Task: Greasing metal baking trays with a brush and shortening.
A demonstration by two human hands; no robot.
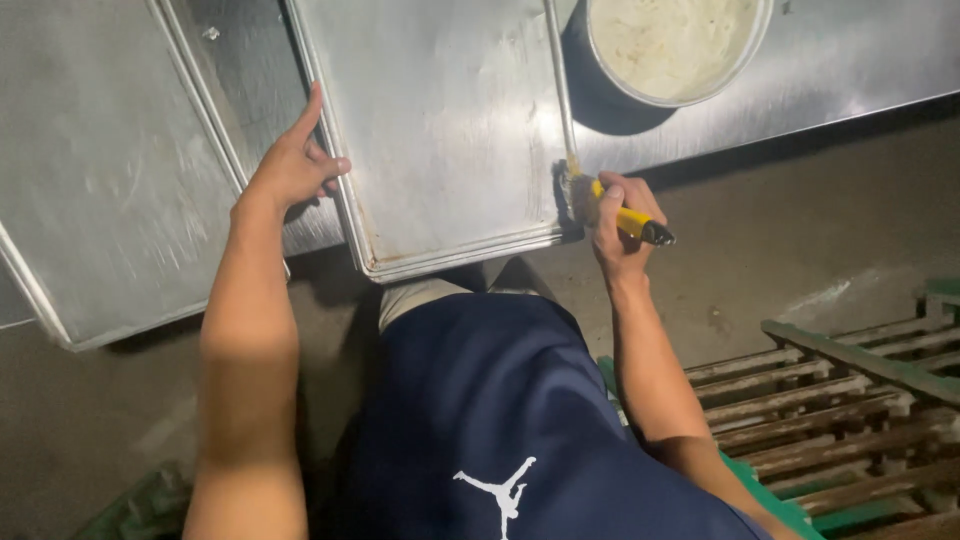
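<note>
1. Right grip (622,225): closed around yellow-handled brush (610,208), bristles at near right corner of metal tray (440,110).
2. Left grip (292,165): fingers spread, pressing tray's left rim.
3. Tray: on tabletop (850,60), overhanging near edge.
4. Pot (672,45): far right, pale contents.

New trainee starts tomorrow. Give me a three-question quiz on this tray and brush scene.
1. True or false: the right hand grips a yellow-handled brush.
2. The left hand rests on which edge of the middle tray? A) its left rim B) its far right corner C) nowhere
3. What stands on the table above the brush?

Key: 1 true; 2 A; 3 a round pot of pale stuff.
</note>
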